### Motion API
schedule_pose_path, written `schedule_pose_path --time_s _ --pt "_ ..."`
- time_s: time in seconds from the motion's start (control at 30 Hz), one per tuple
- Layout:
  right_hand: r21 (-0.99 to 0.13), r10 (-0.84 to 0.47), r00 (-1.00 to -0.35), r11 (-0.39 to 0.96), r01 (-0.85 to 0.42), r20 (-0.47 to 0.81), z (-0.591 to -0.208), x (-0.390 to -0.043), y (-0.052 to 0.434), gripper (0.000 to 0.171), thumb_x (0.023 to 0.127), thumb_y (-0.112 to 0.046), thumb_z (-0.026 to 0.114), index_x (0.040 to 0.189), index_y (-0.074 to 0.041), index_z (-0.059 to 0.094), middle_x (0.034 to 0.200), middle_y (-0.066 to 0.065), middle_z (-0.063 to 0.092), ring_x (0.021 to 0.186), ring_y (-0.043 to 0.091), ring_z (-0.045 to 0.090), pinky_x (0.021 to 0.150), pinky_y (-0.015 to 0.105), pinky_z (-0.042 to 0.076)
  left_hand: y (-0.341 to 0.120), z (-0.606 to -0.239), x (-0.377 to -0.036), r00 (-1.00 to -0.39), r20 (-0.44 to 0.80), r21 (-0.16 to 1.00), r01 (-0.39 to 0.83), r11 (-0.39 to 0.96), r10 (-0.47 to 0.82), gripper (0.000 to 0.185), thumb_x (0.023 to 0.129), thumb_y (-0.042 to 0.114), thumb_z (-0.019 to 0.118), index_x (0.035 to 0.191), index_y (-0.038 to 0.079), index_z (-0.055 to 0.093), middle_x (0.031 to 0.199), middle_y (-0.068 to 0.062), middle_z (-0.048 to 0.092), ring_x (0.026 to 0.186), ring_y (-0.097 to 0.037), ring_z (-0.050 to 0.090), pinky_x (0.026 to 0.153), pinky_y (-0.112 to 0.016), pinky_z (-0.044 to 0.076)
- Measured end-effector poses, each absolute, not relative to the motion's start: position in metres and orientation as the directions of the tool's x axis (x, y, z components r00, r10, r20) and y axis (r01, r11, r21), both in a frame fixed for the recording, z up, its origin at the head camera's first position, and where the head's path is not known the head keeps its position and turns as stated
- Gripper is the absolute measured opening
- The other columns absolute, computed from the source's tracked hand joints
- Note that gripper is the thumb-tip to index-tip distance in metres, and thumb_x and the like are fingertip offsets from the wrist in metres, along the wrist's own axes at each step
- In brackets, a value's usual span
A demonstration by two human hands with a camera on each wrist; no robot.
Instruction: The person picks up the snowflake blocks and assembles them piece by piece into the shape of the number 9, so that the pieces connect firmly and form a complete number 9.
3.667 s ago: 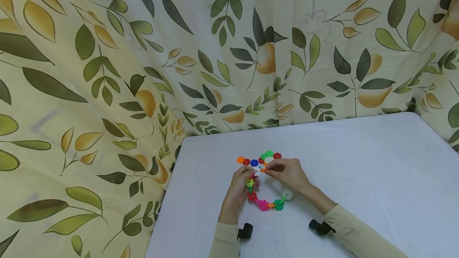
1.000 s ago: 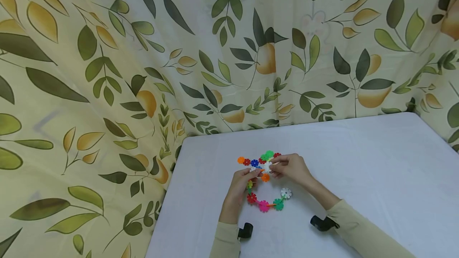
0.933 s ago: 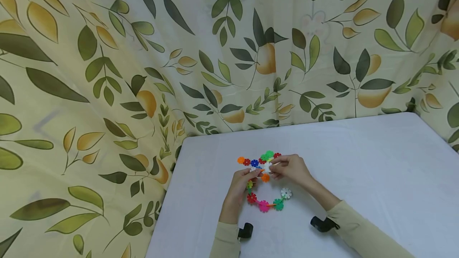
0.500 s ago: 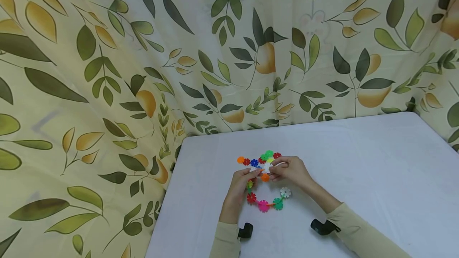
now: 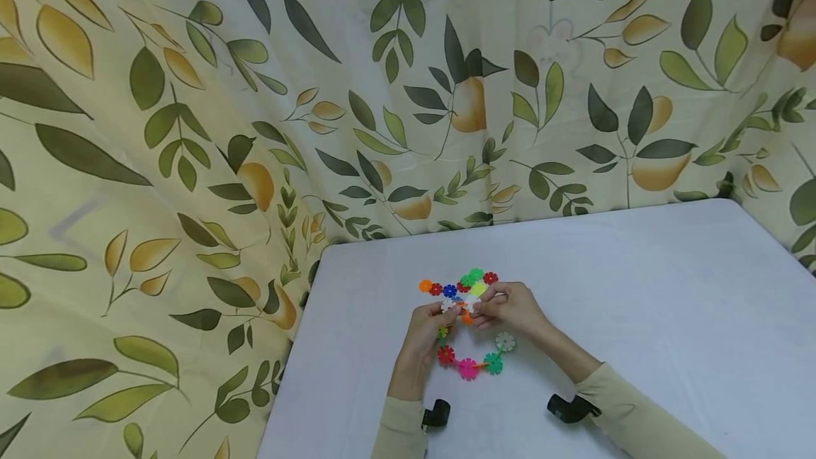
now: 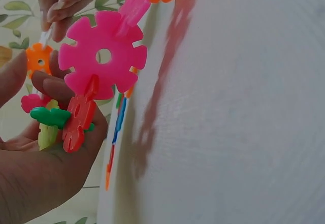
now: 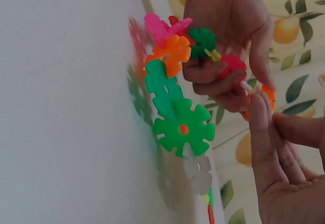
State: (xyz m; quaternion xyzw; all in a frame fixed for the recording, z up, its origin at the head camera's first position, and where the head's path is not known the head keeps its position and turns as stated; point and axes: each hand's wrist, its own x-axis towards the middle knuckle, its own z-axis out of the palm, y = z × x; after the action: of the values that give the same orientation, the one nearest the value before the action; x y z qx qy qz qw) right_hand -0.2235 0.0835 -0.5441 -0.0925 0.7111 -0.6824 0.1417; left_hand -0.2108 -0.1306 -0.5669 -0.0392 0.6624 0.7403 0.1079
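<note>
My left hand (image 5: 422, 337) grips a curved chain of plastic snowflake discs, its thumb and fingers at the chain's upper end. From there the chain hangs round in a loop, through a red disc (image 5: 446, 355), a pink disc (image 6: 84, 54) and a green disc (image 7: 185, 128) to a pale disc (image 5: 506, 341). At the held end an orange disc (image 6: 35, 61) sits between both hands. My right hand (image 5: 515, 309) pinches a white snowflake disc (image 5: 473, 302) against that orange one. The right fingers largely hide the white disc in the right wrist view.
Beyond the hands, more snowflake discs lie on the white-covered table (image 5: 605, 268), among them an orange disc (image 5: 426, 286), a blue disc (image 5: 450, 291), a bright green disc (image 5: 476, 275) and a yellow disc (image 5: 478, 290). A leaf-patterned curtain (image 5: 357, 161) hangs behind the table.
Earlier the right hand held an orange disc at the chain's end; that disc now sits by the left fingertips and the right hand pinches a white one. Lately both hands have barely moved.
</note>
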Motion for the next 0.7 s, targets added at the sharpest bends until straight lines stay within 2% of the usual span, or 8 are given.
schedule_pose_path --time_s 0.27,0.5,0.7 --pt "-0.996 -0.356 -0.93 0.042 0.082 -0.092 -0.544 -0.223 0.082 0.018 0.095 -0.006 0.075 0.097 0.008 0.064 0.092 0.024 0.077 0.079 0.035 0.078 0.077 0.05 0.062 -0.133 -0.568 -0.21 -0.974 -0.189 0.976 -0.2 -0.089 0.121 0.022 0.096 0.019 0.076 0.096 -0.003 0.074 0.078 -0.004 0.063 0.075 -0.019 0.054 0.07 -0.026 0.046" --pt "-0.993 -0.366 -0.928 0.112 0.036 -0.075 -0.545 -0.226 0.082 0.021 0.095 -0.013 0.077 0.099 0.005 0.067 0.09 0.021 0.077 0.079 0.038 0.077 0.075 0.044 0.063 -0.14 -0.569 -0.211 -0.973 -0.149 0.987 -0.157 -0.03 0.177 0.025 0.099 0.02 0.072 0.111 -0.002 0.072 0.085 -0.004 0.064 0.081 -0.02 0.058 0.075 -0.026 0.05" --pt "-0.979 -0.306 -0.951 0.201 -0.024 -0.039 -0.552 -0.238 0.084 0.021 0.102 -0.017 0.069 0.101 0.003 0.075 0.089 0.017 0.077 0.078 0.034 0.077 0.071 0.037 0.063 -0.143 -0.565 -0.214 -0.976 -0.133 0.991 -0.128 0.04 0.171 0.029 0.098 0.023 0.07 0.116 0.0 0.07 0.094 -0.009 0.067 0.09 -0.031 0.064 0.081 -0.028 0.053"
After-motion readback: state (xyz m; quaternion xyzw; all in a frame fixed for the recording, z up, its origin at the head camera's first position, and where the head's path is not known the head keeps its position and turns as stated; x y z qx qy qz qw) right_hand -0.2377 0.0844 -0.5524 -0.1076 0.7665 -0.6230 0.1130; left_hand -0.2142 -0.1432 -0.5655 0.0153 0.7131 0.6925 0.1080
